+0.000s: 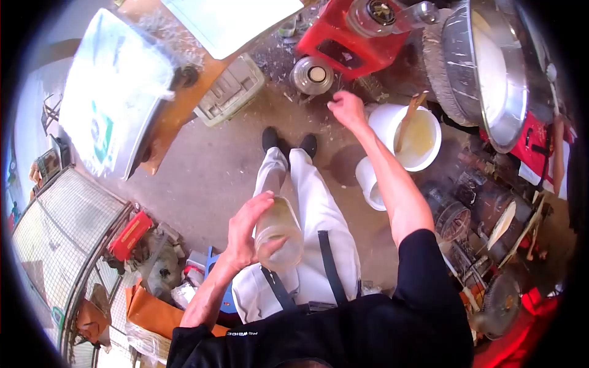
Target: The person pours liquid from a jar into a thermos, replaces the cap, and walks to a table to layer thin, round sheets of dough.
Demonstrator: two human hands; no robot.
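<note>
My left hand [248, 227] is wrapped round a clear, wide jar [280, 236], held over my lap. My right hand [348, 110] reaches forward with its fingers curled; what they hold, if anything, is too small to make out. Just beyond it, another clear jar [311, 75] with a pale round middle stands beside a red crate [353, 46]. To the right of my right hand is a white bucket [381, 121] with yellowish contents and a wooden stick [407, 122] leaning in it.
A smaller white container [370, 184] stands under my right forearm. At the right are a large metal bowl [518, 92] and cluttered machinery [451, 211]. A wooden table [211, 66] is at the upper left, a grey crate [230, 92] beside it, and a mesh cage [67, 227] at the left.
</note>
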